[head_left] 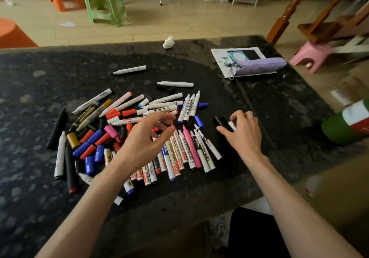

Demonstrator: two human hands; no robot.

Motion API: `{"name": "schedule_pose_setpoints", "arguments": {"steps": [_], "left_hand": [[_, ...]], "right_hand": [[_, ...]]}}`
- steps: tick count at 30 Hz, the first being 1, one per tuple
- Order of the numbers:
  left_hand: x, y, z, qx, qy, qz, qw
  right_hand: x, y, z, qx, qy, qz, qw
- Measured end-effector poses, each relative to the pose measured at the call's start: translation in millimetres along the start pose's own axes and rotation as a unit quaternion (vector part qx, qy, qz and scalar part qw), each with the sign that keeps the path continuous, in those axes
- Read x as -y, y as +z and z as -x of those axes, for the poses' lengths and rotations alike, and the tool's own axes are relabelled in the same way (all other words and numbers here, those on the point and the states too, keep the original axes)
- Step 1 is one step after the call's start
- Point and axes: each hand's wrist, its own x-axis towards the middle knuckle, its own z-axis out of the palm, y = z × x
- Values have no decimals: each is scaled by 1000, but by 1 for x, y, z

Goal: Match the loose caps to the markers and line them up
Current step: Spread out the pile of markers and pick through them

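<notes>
Black-capped white marker [232,125] is pinched in the right hand [244,133], right of the heap of coloured markers and loose caps [93,138]; left hand [147,138] hovers released above it; a careless sweep may scatter caps.

Mixed pile of markers [117,104] on the dark surface [259,102], mostly white barrels, lying crisscross at all angles.
- Near edge: fanned row [191,148] lying side by side, uncapped tips pointing away, one pink among them.
- Three white markers [188,106] close together, far of the row, tips pointing away.
- Loose caps mixed into the pile's left half: red [128,112], blue [93,137], pink [110,131], gold [73,140]. Two more blue caps [199,121] at the right edge.
- Long black marker [57,129] at far left.
- Two lone white markers [129,69] apart, beyond the pile.
- White-barrelled marker [232,125] pinched in right hand [242,132], black pieces [218,120] just beside it.
</notes>
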Motion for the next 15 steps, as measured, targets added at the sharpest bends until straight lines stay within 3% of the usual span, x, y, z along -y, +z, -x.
{"name": "schedule_pose_setpoints", "arguments": {"steps": [4, 15], "left_hand": [[3, 0, -1, -7, -6, -17, 1000], [6, -5, -1, -44, -29, -49, 997]], "right_hand": [[-3, 1, -5, 30, 31, -42, 998], [-5, 4, -6, -21, 18, -35, 999]]}}
